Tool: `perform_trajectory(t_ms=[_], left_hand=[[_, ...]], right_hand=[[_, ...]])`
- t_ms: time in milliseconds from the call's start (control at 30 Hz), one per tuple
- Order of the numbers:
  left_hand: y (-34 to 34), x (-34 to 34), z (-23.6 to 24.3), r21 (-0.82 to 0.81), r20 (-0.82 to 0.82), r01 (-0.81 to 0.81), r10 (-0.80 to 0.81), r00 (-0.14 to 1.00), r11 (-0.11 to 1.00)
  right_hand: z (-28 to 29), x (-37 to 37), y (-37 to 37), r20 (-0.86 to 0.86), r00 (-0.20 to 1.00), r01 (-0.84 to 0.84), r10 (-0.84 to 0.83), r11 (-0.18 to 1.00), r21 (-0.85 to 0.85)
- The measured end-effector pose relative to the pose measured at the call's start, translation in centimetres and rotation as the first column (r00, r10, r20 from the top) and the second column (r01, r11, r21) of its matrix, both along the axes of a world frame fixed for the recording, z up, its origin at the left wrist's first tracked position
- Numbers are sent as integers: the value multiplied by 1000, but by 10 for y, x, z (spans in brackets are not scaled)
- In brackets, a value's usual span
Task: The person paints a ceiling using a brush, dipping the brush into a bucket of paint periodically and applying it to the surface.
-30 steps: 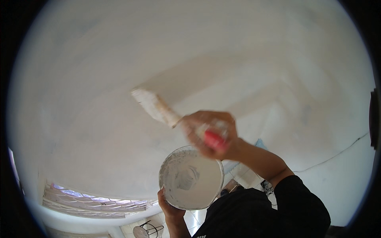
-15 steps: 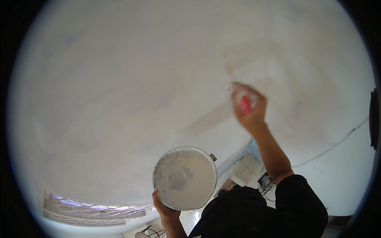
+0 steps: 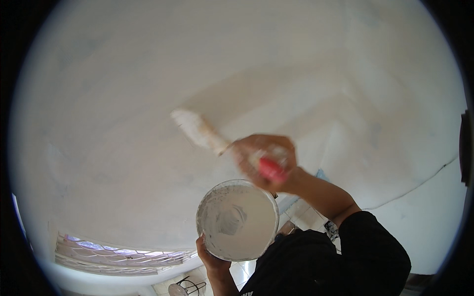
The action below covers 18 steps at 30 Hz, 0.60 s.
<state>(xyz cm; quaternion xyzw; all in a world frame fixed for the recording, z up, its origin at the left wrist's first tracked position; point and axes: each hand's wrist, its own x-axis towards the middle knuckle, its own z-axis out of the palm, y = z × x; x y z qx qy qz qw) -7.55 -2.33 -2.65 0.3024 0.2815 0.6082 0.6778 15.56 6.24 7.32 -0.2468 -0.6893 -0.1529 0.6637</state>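
Note:
My right hand (image 3: 266,158), a little blurred, is closed around a paintbrush (image 3: 197,130) just above the bucket. The red end of its handle shows below my fingers, and its pale, paint-coated bristles point up and left, in front of the whitish wall (image 3: 123,98). I cannot tell whether the bristles touch it. Low in the middle, my left hand (image 3: 215,256) grips a round bucket (image 3: 200,212) by its lower left side. Pale greyish-white paint (image 3: 256,217) lies inside, with smears up the inner wall. My left fingers under the bucket are partly hidden.
A window with a white grille (image 3: 118,254) is at the lower left. Below it stands a small round stool (image 3: 177,288) on the tiled floor (image 3: 200,274). A thin cable (image 3: 419,185) runs along the right wall, and a dark fixture (image 3: 464,148) sits at the far right.
My right hand has swung down and left with the paintbrush, whose bristles now show clearly. The bucket in my left hand has shifted slightly right in view.

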Motion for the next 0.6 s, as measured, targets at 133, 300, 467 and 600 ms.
perform_trajectory(t_ms=[133,300,467,600], left_hand=[[2,-11,-25,-29,-212,-94,86,973,995],[0,1,-2,-8,-276,-48,44,960,999],[-4,9,11,-40,49,-80,82,995,996],[-3,6,6,-41,25,-57,58,998,998]], right_hand=[[-9,36,3,-51,962,267,-268,963,-24],[10,14,-13,-32,988,149,-150,989,-22],[25,-42,-13,96,993,-48,74,968,-248],[38,-57,-18,243,970,18,24,985,-169]])
